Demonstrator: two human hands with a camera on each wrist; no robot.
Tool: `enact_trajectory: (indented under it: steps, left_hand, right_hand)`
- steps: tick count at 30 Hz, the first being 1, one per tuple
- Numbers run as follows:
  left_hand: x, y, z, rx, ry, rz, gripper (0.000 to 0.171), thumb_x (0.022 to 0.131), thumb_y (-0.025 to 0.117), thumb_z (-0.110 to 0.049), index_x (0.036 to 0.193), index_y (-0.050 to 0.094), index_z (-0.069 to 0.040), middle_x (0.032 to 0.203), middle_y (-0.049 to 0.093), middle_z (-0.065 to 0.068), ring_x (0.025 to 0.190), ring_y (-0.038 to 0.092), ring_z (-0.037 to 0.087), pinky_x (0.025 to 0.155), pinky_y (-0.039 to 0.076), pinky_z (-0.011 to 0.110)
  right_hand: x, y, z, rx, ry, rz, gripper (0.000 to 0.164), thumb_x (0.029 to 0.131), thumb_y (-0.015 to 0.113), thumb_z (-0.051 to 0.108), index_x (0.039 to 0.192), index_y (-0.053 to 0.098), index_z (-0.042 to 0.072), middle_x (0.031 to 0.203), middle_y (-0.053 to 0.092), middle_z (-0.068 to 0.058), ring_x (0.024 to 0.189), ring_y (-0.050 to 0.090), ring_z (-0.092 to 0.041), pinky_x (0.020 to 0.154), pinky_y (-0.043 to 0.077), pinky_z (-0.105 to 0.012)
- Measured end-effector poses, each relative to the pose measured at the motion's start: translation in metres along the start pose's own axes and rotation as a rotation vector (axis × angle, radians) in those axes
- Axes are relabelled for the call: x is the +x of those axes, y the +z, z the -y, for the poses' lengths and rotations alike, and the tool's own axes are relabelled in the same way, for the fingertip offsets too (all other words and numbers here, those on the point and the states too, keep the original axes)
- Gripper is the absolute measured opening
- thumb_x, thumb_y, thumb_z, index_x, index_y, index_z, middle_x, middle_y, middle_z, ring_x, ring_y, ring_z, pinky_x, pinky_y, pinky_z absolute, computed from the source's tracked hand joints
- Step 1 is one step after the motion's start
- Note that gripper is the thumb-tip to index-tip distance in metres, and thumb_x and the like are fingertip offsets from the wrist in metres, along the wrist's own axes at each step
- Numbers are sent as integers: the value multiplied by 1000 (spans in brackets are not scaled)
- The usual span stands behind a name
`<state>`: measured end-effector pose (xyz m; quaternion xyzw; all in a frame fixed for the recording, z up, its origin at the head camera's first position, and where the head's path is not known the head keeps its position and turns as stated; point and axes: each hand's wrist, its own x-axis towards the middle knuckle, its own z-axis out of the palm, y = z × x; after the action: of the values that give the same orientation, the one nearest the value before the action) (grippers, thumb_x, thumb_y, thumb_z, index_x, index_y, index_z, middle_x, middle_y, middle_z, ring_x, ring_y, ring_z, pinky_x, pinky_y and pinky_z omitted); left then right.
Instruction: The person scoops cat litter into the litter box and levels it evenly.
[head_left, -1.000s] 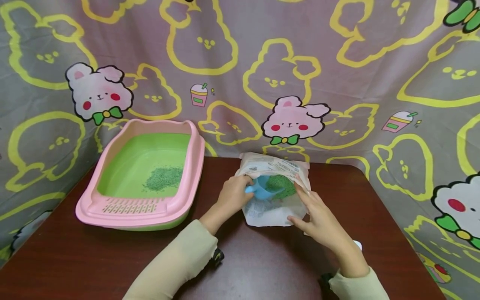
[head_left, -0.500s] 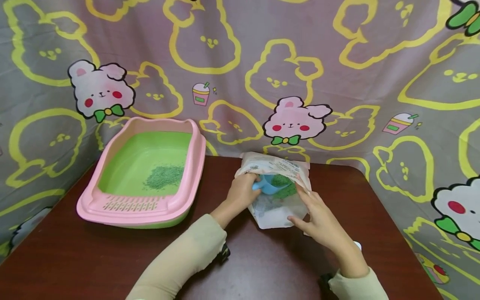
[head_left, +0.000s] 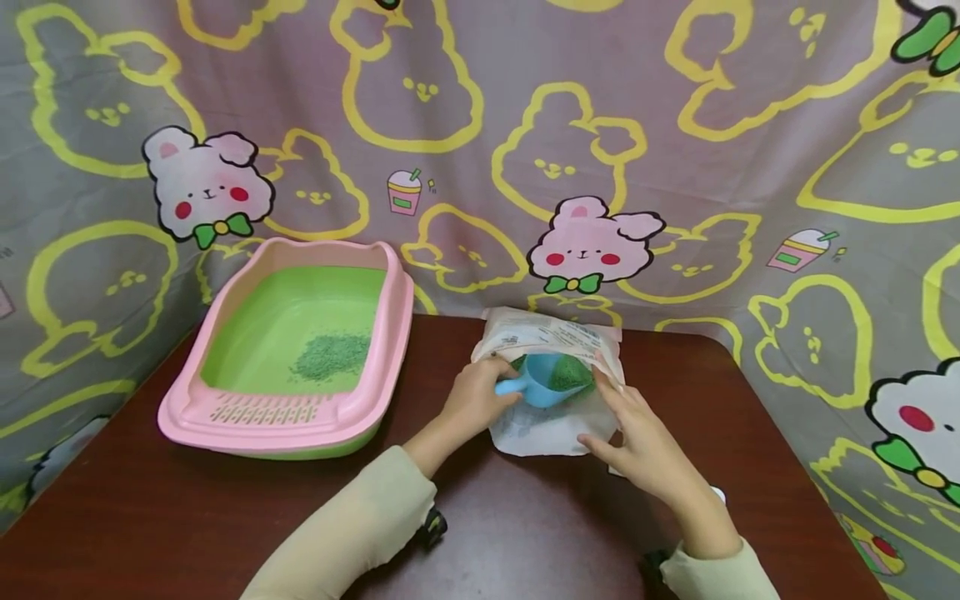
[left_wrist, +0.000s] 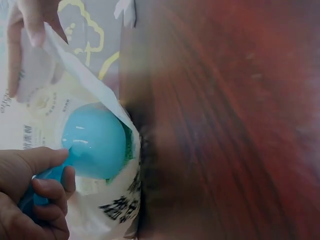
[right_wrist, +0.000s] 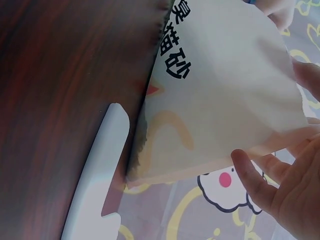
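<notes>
A blue scoop [head_left: 542, 387] with green cat litter [head_left: 570, 373] in it sits at the mouth of a white cat litter bag [head_left: 543, 437]. My left hand [head_left: 480, 396] grips its handle; in the left wrist view the scoop's rounded underside [left_wrist: 95, 140] shows, with the curled left fingers [left_wrist: 50, 192] round the handle. On the bag's right side, my right hand [head_left: 637, 433] holds the open edge. From the right wrist the thumb [right_wrist: 252, 182] lies against the bag's outer face [right_wrist: 220, 90], and other fingers are partly hidden behind its edge.
To the left stands a pink-rimmed green litter box [head_left: 176, 421], with a small patch of green litter [head_left: 330, 357] on its floor. A white flat object [right_wrist: 97, 175] lies on the dark wood table [right_wrist: 60, 75] beside the bag. A patterned curtain [head_left: 450, 75] hangs behind.
The left hand moved the scoop deeper rightward into the bag, then drew it back up and left; it now shows a load of litter. The right hand stays at the bag's edge.
</notes>
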<state>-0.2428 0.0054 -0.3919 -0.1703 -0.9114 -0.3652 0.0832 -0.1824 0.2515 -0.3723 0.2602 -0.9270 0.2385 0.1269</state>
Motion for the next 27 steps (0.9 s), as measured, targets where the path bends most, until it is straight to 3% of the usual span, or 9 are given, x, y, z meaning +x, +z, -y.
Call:
enact_trajectory:
  steps: [9,14,21,27]
  left_hand:
    - [-26,-23,-1,-21,5,-3,24,79,84,-17,101,77,-12,97,76,4,69,53,13,63,44,25]
    - [-34,-29,3,-61,19,-18,23,78,84,-16,100,78,-13,94,76,2,71,56,12,65,46,24]
    - [-43,-33,15,-198,45,-42,25,77,85,-12,100,77,-11,95,76,2,76,59,12,71,48,22]
    - [-48,-39,22,-240,61,-29,25,77,84,-9,101,77,-10,96,76,3,75,58,10,70,48,20]
  right_hand:
    - [-2,-1,0,27,22,5,92,80,82,16,154,30,2,165,22,-11,106,44,-18,69,46,-23]
    - [-2,0,1,30,39,18,93,81,82,18,156,28,4,165,22,-10,106,43,-18,71,45,-25]
    - [-2,1,1,41,10,-3,90,80,82,14,153,31,0,165,24,-11,102,45,-18,67,45,-22]
    - [-2,0,2,35,0,-18,89,80,82,13,153,32,0,164,25,-11,99,44,-16,67,45,-23]
